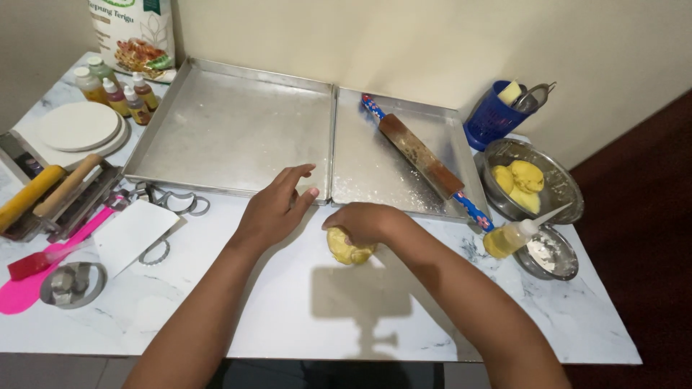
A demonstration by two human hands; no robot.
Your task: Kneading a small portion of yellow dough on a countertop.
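Pressing: my right hand cups down over the dough ball
Dough: soft, yellow, lumpy, on the marbled white bench
Left hand: open, fingers spread, holding nothing, beside the dull metal tray
Beyond: wooden rolling pin

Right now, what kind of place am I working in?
Most likely a home kitchen set up for baking. The right hand presses a yellow dough ball on a marble-pattern table, with metal baking trays, a rolling pin and cookie cutters close by.
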